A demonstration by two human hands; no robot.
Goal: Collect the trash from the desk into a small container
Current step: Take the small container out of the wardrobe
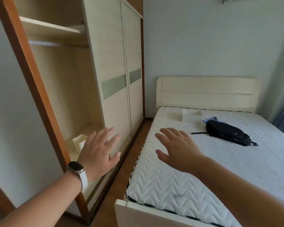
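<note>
A small cream container (pixel 79 142) stands on the bottom shelf of the open wardrobe (pixel 69 89), partly hidden behind my left hand. My left hand (pixel 99 150) is held out in front of the wardrobe, fingers spread, holding nothing; a watch with a white strap is on its wrist. My right hand (pixel 177 147) hovers over the left edge of the mattress (pixel 203 169), fingers also apart and empty. No desk and no trash are in view.
A black backpack (pixel 228 132) lies on the bare white mattress, with a blue cloth (pixel 211 119) beside it. The wardrobe's sliding doors (pixel 118 71) stand to the right of the open section. A narrow strip of wooden floor (pixel 121 169) runs between wardrobe and bed.
</note>
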